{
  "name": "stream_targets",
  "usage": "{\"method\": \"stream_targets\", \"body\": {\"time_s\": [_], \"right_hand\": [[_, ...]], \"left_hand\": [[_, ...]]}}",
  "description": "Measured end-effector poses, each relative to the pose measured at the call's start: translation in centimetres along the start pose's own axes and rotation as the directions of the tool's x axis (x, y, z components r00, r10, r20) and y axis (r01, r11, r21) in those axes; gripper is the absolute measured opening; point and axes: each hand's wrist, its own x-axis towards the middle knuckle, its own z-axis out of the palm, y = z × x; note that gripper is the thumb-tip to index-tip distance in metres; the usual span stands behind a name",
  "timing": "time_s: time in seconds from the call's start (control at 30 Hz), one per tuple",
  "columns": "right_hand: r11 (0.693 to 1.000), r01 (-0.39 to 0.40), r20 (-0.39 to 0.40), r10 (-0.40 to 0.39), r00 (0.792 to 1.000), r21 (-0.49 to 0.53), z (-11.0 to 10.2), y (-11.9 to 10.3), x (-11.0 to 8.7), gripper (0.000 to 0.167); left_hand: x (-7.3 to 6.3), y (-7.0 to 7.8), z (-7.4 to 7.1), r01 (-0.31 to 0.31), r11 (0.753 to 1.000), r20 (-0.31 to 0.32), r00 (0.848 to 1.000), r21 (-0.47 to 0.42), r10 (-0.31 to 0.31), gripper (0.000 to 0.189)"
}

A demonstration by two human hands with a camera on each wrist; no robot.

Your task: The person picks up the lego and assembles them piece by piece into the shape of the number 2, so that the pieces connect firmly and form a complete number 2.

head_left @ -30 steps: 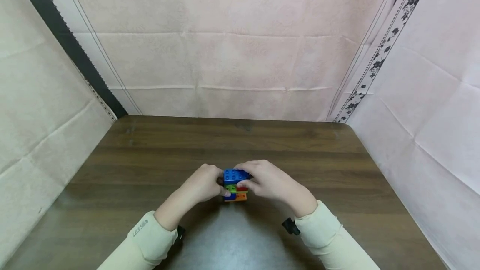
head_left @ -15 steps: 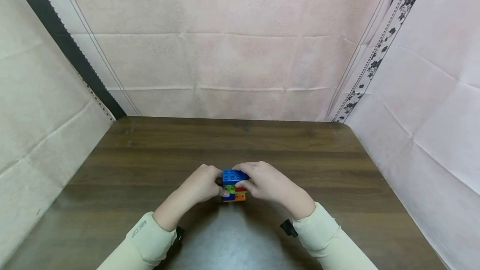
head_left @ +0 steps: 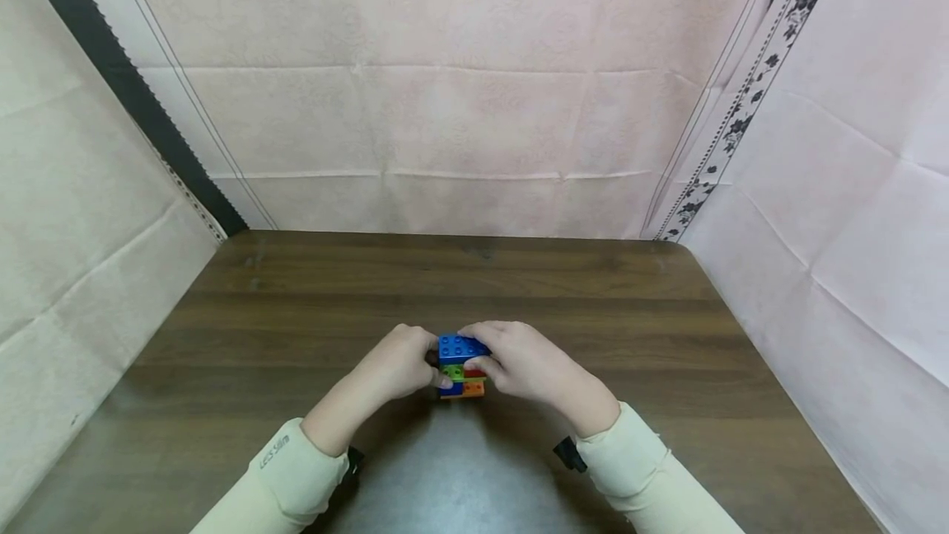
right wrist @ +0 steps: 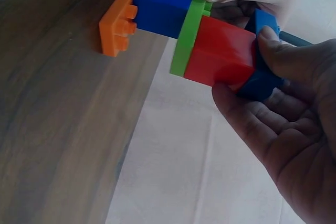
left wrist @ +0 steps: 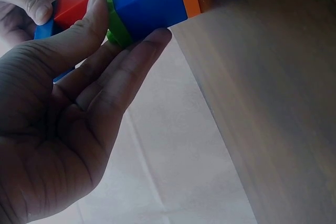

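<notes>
A stack of toy building bricks stands on the table between the two hands. From the bottom up it has a flat orange plate [right wrist: 116, 22], a tall blue block [left wrist: 149, 3], a thin green plate [right wrist: 188, 35], a red block [right wrist: 223, 51] and a flat blue studded plate [head_left: 458, 348] on top. My left hand [head_left: 396, 365] holds the stack from the left, its thumb and fingers around the green plate and tall blue block. The right hand [head_left: 530, 361] grips the red block and the top blue plate from the right. Some far-side fingers are hidden in the head view.
The brown wooden table [head_left: 474, 278] reaches to a pale cloth [head_left: 474, 122] hanging behind it. More pale cloth hangs at the left and right sides. A dark strap [head_left: 569, 453] sits at the right cuff.
Both hands keep their hold on the stack. The head view has shifted very slightly, so the stack and hands appear a little further left.
</notes>
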Motion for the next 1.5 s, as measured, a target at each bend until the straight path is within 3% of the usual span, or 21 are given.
{"method": "stream_targets", "body": {"time_s": [0.3, 0.57, 1.07, 1.5], "right_hand": [[0.998, -0.005, -0.051, 0.008, 0.999, 0.063, 1.0, 0.5, -0.5, 0.039], [0.999, 0.006, -0.075, -0.002, 0.997, 0.054, 1.1, 0.6, -0.6, 0.039], [0.999, -0.008, -0.056, 0.010, 0.998, 0.046, 1.0, 0.5, -0.5, 0.038], [0.998, -0.008, -0.050, 0.012, 0.999, 0.063, 1.1, 0.6, -0.6, 0.039]], "left_hand": [[0.2, -0.1, 0.0, 0.021, 1.000, 0.002, 1.000, 0.001, -0.021, 0.026], [0.2, 0.0, 0.1, 0.040, 0.999, -0.001, 0.999, -0.008, -0.040, 0.027], [0.2, -0.2, 0.3, 0.042, 0.999, -0.005, 0.999, -0.006, -0.042, 0.028], [0.4, -0.8, 0.4, 0.003, 1.000, -0.004, 1.000, -0.023, -0.003, 0.025]]}}
